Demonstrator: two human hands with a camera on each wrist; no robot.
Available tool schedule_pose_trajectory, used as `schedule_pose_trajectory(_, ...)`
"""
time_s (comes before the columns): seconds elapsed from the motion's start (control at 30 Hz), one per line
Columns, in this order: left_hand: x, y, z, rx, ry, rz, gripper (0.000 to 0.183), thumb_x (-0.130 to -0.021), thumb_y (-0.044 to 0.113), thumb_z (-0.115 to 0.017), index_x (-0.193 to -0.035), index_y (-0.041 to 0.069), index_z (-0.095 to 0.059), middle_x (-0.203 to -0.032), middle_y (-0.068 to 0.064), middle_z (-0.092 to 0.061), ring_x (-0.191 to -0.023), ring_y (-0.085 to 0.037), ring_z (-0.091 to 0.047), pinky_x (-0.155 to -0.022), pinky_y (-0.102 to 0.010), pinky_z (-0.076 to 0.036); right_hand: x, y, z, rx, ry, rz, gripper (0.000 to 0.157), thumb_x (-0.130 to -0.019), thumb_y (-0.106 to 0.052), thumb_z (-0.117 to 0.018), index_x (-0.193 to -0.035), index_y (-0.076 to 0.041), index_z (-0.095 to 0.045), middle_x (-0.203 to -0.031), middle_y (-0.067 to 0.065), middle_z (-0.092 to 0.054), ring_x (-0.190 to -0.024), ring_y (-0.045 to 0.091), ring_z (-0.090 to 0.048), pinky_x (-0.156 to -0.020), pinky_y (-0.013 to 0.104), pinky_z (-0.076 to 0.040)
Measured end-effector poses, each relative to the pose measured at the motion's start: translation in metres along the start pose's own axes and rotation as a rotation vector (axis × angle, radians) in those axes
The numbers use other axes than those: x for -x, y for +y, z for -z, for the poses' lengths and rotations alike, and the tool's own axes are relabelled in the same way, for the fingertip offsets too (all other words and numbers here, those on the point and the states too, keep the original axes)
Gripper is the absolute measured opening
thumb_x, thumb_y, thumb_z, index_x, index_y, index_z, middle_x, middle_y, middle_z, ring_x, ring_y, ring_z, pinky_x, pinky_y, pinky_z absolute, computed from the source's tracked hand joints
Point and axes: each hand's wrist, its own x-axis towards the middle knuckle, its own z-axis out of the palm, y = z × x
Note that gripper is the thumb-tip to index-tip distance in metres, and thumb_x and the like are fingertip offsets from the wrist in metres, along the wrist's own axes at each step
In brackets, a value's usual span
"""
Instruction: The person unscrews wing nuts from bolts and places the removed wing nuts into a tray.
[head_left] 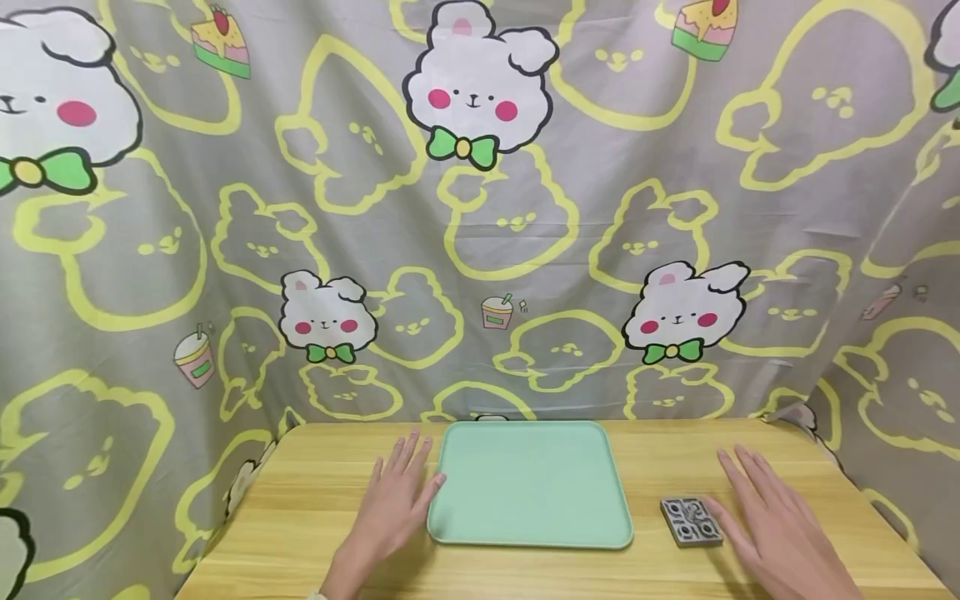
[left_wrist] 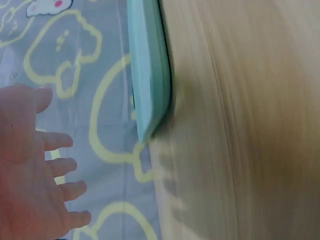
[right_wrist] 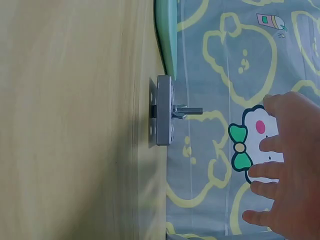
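A small grey square block [head_left: 692, 522] with round recesses in its top lies on the table, right of a mint-green tray [head_left: 528, 483]. Seen side-on in the right wrist view, the block [right_wrist: 164, 110] has a metal bolt [right_wrist: 194, 111] standing up from it, with what looks like a wing nut at its base. My right hand [head_left: 780, 533] is beside the block with fingers extended, holding nothing; whether the thumb touches the block cannot be told. Along the tray's left edge, my left hand [head_left: 393, 504] has its fingers spread and holds nothing, the thumb near the rim.
The wooden table [head_left: 300, 500] carries the tray near its back edge. Behind it and at both sides hangs a grey curtain [head_left: 480, 242] printed with cartoon rabbits and yellow outlines.
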Motion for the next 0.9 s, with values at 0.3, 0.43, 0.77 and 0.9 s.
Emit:
schedule_pose_trajectory(0.3, 0.005, 0.042, -0.025, 0.081, -0.075, -0.049, 0.067, -0.108, 0.051, -0.042, -0.157, 0.006, -0.039, -0.166, -0.018, -0.024, -0.15, -0.042, -0.027, -0.12, -0.064, -0.025, 0.009, 0.003, 0.002, -0.03, -0.033, -0.015, 0.069, -0.103, -0.034, -0.062, -0.159, -0.004, -0.034, -0.153, 0.033, -0.038, -0.143, 0.054, -0.03, -0.099, 0.08, -0.031)
schedule_pose_trajectory(0.43, 0.005, 0.063, -0.034, 0.144, -0.101, -0.077, 0.068, -0.106, 0.05, -0.05, -0.159, 0.01, -0.038, -0.166, -0.017, -0.024, -0.149, -0.042, -0.029, -0.119, -0.063, -0.03, 0.01, 0.002, 0.001, -0.027, -0.031, -0.008, 0.073, -0.102, -0.035, -0.064, -0.161, -0.009, -0.03, -0.151, 0.032, -0.04, -0.133, 0.056, -0.039, -0.092, 0.077, -0.038)
schedule_pose_trajectory(0.77, 0.0, 0.115, -0.058, 0.28, -0.202, -0.118, 0.069, -0.104, 0.052, -0.055, -0.161, 0.018, -0.036, -0.166, -0.012, -0.028, -0.147, -0.035, -0.036, -0.114, -0.058, -0.041, 0.01, 0.002, 0.004, -0.035, -0.011, 0.017, 0.077, -0.101, -0.034, -0.066, -0.163, -0.012, -0.026, -0.148, 0.032, -0.041, -0.126, 0.056, -0.044, -0.089, 0.076, -0.04)
schedule_pose_trajectory(0.9, -0.006, 0.133, -0.066, 0.326, -0.237, -0.12, 0.068, -0.103, 0.051, -0.057, -0.16, 0.021, -0.037, -0.165, -0.009, -0.031, -0.146, -0.033, -0.038, -0.112, -0.054, -0.045, 0.008, 0.001, 0.006, -0.03, -0.015, 0.012, 0.078, -0.101, -0.034, -0.066, -0.163, -0.011, -0.026, -0.148, 0.032, -0.041, -0.126, 0.056, -0.043, -0.09, 0.076, -0.04)
